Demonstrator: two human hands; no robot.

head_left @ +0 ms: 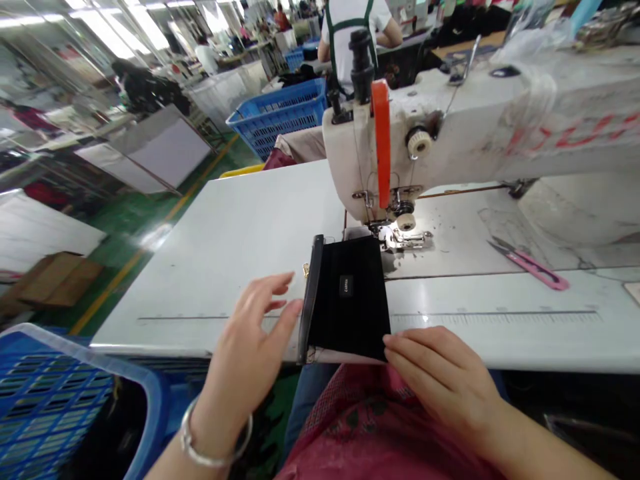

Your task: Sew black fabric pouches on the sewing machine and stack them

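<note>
The left hand (253,337) is released, fingers spread, its fingertips touching the thick left edge of the black pouch panel (350,313). The panel lies flat on the white sewing table (225,233), and its near end hangs over the table's near edge above the lap. With only that light touch on the left, the panel could skew or slide off toward the lap.

The right hand (440,380) lies curled over the near right corner. Whether it pinches the corner or only presses on it, I cannot tell, since the thumb is hidden.

A fingertip pushed too far in could reach the presser foot (403,237). The pink thread snips (533,265) lie well apart at the right.

The panel's long axis runs near to far, with its far short end pointing at the presser foot and just beside it. Its small label sits mid-panel.
</note>
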